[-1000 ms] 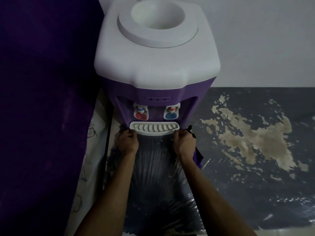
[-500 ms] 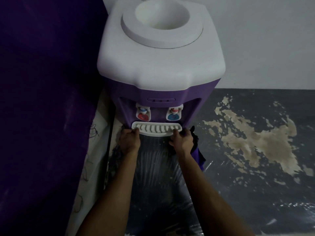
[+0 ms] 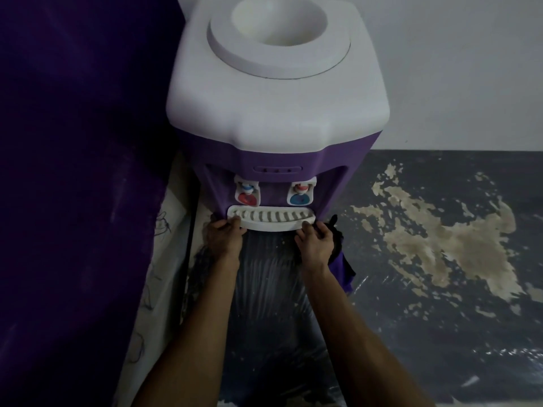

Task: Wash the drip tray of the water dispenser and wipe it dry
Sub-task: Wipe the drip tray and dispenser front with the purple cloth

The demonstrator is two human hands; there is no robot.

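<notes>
Nearest the camera, the left hand point(image 3: 224, 240) and right hand point(image 3: 316, 240) each have a grip on an end of the white drip tray point(image 3: 271, 219), which sits in the water dispenser point(image 3: 276, 113), so washing and drying both remain.

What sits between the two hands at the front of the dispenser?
In the head view, the white drip tray spans from the left hand to the right hand; each grips one end.
</notes>
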